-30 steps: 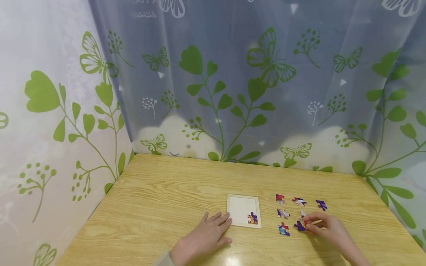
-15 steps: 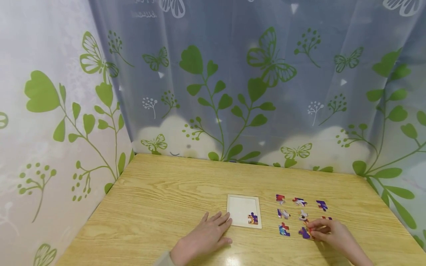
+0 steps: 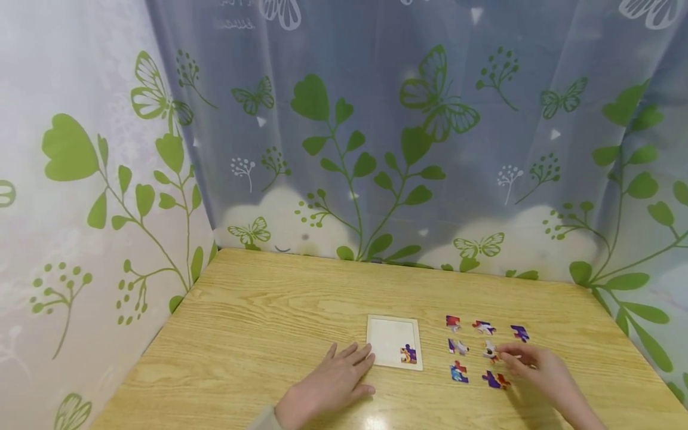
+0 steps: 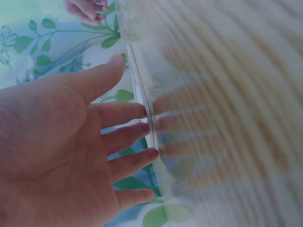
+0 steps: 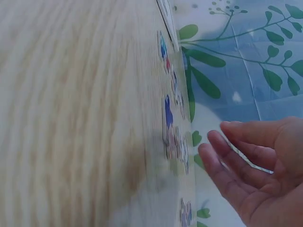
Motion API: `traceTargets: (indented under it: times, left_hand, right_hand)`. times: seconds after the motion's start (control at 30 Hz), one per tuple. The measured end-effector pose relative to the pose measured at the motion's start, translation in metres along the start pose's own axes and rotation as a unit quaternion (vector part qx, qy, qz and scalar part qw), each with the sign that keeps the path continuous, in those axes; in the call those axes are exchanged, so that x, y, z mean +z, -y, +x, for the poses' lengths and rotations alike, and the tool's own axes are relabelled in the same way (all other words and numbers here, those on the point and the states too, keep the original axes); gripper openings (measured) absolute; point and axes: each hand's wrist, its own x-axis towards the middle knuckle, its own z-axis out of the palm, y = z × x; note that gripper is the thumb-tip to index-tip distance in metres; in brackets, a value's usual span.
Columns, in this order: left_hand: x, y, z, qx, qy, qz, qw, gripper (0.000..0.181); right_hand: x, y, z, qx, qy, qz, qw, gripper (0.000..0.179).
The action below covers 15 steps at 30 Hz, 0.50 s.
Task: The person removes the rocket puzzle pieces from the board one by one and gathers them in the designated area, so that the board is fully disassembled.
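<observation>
My left hand (image 3: 335, 379) lies spread, palm down, its fingertips at the left edge of a white puzzle tray (image 3: 387, 334). One purple-and-orange jigsaw piece (image 3: 408, 353) sits in that tray's near right corner. My right hand (image 3: 540, 373) hovers over the loose pieces. In the right wrist view its fingers (image 5: 215, 151) are loosely bent, apart from the thumb, and hold nothing. Nearest its fingertips is a white jigsaw piece (image 3: 490, 350); whether they touch cannot be told. Just nearer lies a purple-and-red jigsaw piece (image 3: 491, 378).
A column of three pieces, among them a blue-and-red one (image 3: 459, 371), lies right of the tray. Farther back are a red-and-white piece (image 3: 484, 327) and a purple one (image 3: 519, 332). The wooden table (image 3: 269, 298) meets a patterned curtain (image 3: 376, 197) behind.
The purple-and-red piece has slid nearer and to the right, and my right hand has let go of it and moved slightly away toward the white piece. My left hand stays put.
</observation>
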Motion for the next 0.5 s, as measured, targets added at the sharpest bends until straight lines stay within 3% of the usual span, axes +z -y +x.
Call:
traceTargets:
  times: [0.27,0.5]
  left_hand:
    - [0.001,0.000,0.000,0.001,-0.004,-0.004,1.0000,0.063]
    - [0.000,0.000,-0.001,0.000,-0.002,-0.005,1.0000,0.063]
  right_hand:
    - [0.006,0.018,0.005,-0.027,-0.018,0.021,0.9993,0.033]
    - [0.016,0.035,0.013,-0.057,-0.010,0.042,0.9974,0.033]
